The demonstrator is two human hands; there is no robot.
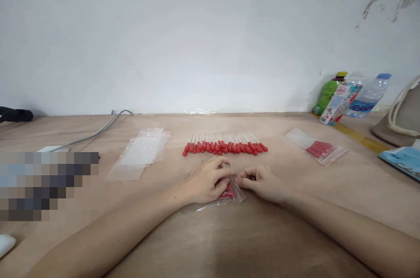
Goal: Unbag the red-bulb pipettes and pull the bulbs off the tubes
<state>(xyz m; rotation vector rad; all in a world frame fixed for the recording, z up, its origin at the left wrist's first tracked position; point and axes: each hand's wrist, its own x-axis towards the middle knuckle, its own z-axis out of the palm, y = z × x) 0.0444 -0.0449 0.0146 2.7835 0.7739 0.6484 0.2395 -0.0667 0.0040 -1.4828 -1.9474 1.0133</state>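
In the middle of the table, a clear zip bag (228, 192) lies flat with several red-tipped pieces inside. My left hand (210, 179) rests over it, fingers curled, thumb and fingertips pressing the plastic and hiding part of the contents. At the bag's right edge, my right hand (259, 183) is closed in a pinch, fingertips against the plastic; exactly how much they hold is hidden. Just beyond both hands is a row of thin pale sticks with rounded red tips (225, 147), tips toward me.
Flat clear bags (141, 149) overlap in a stack at the left. A filled bag of red-tipped sticks (320, 147) lies at the right. Bottles (370, 96) and a carton (339, 105) stand far right, near a brown bag (398, 116). A grey cable (95, 133) crosses the left side.
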